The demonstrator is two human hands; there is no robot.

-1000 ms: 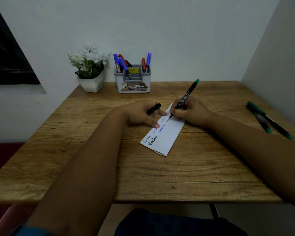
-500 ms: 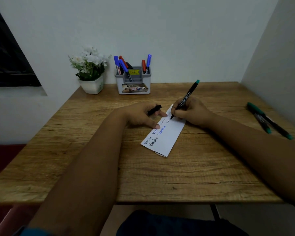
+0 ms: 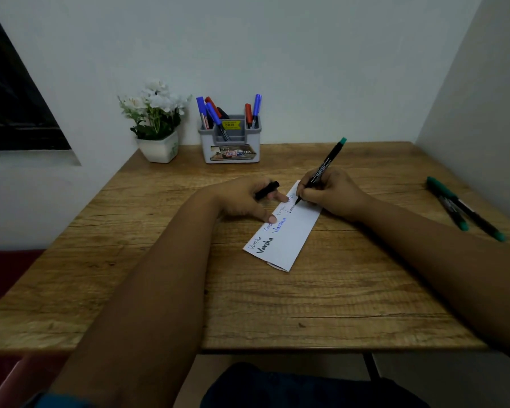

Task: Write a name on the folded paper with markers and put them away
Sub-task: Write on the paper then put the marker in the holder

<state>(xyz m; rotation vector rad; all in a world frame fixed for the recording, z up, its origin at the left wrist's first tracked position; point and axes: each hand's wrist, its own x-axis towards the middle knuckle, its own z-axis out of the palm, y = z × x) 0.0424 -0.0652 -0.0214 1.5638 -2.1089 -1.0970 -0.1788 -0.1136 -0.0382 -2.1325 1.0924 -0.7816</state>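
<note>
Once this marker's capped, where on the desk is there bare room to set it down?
Bare wood lies along the near edge of the wooden desk, below the folded white paper, and between the two green-capped markers and the right hand. Crowded: the back left, with the grey marker holder and white flower pot.

right hand: shifted slightly toward lower right of frame
marker tip: farther along the folded paper, same written row

Marker tip on folded paper
</note>
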